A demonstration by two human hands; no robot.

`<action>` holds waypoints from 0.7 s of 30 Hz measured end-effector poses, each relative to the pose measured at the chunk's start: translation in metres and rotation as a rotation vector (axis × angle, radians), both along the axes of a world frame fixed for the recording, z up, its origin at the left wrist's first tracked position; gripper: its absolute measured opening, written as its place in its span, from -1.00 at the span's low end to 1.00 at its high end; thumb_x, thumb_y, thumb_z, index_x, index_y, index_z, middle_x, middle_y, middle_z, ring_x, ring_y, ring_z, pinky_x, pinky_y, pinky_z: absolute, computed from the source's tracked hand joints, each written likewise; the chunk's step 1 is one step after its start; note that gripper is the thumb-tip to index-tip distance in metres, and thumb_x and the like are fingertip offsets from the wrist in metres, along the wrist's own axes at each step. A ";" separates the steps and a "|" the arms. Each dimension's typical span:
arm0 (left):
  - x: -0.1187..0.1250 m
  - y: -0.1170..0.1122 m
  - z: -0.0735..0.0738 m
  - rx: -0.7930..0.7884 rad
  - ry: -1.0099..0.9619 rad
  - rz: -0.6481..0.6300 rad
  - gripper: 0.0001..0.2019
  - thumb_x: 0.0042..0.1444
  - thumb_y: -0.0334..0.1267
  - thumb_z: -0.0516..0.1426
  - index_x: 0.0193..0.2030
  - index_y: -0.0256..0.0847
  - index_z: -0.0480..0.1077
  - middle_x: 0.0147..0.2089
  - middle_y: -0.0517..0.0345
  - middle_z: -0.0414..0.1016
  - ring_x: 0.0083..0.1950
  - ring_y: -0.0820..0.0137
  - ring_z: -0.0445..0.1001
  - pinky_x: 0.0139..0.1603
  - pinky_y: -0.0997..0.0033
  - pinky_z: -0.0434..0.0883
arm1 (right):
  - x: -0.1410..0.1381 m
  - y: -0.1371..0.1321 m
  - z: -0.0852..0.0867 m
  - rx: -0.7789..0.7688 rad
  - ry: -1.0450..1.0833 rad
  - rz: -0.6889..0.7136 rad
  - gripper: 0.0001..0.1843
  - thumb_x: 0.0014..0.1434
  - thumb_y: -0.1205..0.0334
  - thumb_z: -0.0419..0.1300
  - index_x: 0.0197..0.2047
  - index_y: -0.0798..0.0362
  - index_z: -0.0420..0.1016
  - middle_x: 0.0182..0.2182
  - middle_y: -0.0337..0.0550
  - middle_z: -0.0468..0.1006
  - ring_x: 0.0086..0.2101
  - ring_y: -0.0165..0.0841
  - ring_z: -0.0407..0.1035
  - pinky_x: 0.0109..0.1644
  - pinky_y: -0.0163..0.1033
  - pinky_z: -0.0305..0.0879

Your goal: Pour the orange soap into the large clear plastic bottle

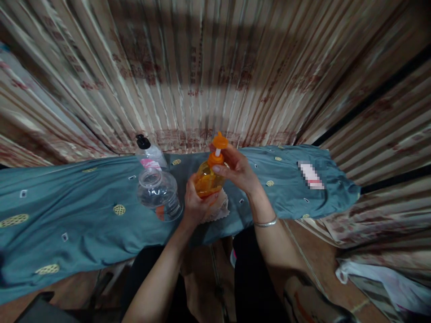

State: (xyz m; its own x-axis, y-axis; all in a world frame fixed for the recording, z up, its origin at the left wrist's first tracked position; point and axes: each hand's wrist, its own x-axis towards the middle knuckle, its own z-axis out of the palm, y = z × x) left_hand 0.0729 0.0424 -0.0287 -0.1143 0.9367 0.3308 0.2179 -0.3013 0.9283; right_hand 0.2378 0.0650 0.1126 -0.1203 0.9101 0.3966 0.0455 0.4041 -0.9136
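Note:
An orange pump bottle point(208, 179) stands at the middle of a table covered with a teal cloth point(84, 206). My left hand point(194, 204) wraps around the bottle's lower body. My right hand point(235, 168) grips the orange pump top point(218, 150), whose white stem is raised above the collar. A crumpled pale cloth point(218, 208) lies under the bottle. Just left of my left hand stands a clear empty plastic jar point(158, 193) without a lid.
A clear bottle with a black cap and pink label point(150, 154) stands behind the jar. Patterned curtains point(215, 67) hang behind the table. Pale fabric point(380, 273) lies on the floor at the right. A silver bangle point(266, 222) is on my right wrist.

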 end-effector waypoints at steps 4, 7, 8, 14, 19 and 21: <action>0.000 -0.001 0.000 0.013 0.000 -0.006 -0.04 -0.12 0.05 0.60 0.38 -0.05 0.33 0.20 -0.11 0.65 0.26 -0.13 0.68 0.30 -0.24 0.59 | -0.001 -0.002 -0.001 0.066 -0.049 -0.182 -0.33 0.01 -0.40 0.64 -0.10 -0.11 0.57 0.04 -0.12 0.73 0.12 -0.10 0.60 0.42 0.08 0.46; 0.000 -0.001 -0.001 0.028 0.002 -0.013 -0.05 -0.10 0.05 0.59 0.39 -0.06 0.32 0.24 -0.14 0.63 0.27 -0.13 0.68 0.32 -0.24 0.58 | 0.001 -0.004 -0.001 0.050 -0.067 -0.115 -0.40 0.14 -0.43 0.54 -0.09 -0.12 0.60 0.01 -0.12 0.73 0.12 -0.09 0.60 0.40 0.08 0.48; 0.000 -0.001 -0.002 0.033 0.002 -0.015 -0.05 -0.09 0.05 0.59 0.39 -0.06 0.32 0.25 -0.15 0.63 0.28 -0.14 0.67 0.32 -0.24 0.58 | 0.002 -0.006 -0.001 0.046 -0.072 -0.071 -0.40 0.19 -0.45 0.50 -0.05 -0.13 0.63 0.04 -0.11 0.73 0.14 -0.08 0.60 0.41 0.08 0.47; 0.000 -0.001 -0.008 0.064 0.022 -0.029 -0.13 0.08 0.13 0.53 0.43 -0.10 0.37 0.26 -0.14 0.62 0.24 -0.08 0.66 0.27 -0.25 0.60 | -0.002 -0.013 -0.003 0.140 -0.171 -0.204 -0.30 0.15 -0.38 0.57 0.17 -0.15 0.61 0.17 -0.05 0.69 0.24 0.01 0.54 0.46 0.18 0.42; -0.002 0.000 -0.011 0.096 0.047 -0.030 -0.45 0.40 0.06 0.33 0.41 -0.13 0.46 0.31 -0.11 0.59 0.23 0.02 0.63 0.25 -0.23 0.60 | -0.003 -0.010 -0.004 0.096 -0.108 -0.260 -0.42 0.14 -0.39 0.57 -0.08 -0.13 0.60 0.02 -0.09 0.72 0.20 -0.01 0.57 0.49 0.17 0.39; -0.002 0.000 -0.010 0.103 0.048 -0.027 -0.44 0.39 0.06 0.34 0.41 -0.13 0.46 0.30 -0.11 0.60 0.24 0.01 0.63 0.26 -0.24 0.60 | -0.001 -0.009 -0.003 0.049 -0.062 -0.131 -0.41 0.18 -0.43 0.52 -0.04 -0.14 0.63 0.03 -0.09 0.73 0.21 -0.02 0.57 0.48 0.15 0.40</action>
State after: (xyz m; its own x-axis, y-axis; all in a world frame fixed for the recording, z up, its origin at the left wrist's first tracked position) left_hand 0.0707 0.0427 -0.0388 -0.0714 0.9002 0.4295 0.2519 -0.4004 0.8810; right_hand 0.2366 0.0558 0.1099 -0.0273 0.8992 0.4368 0.1570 0.4354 -0.8865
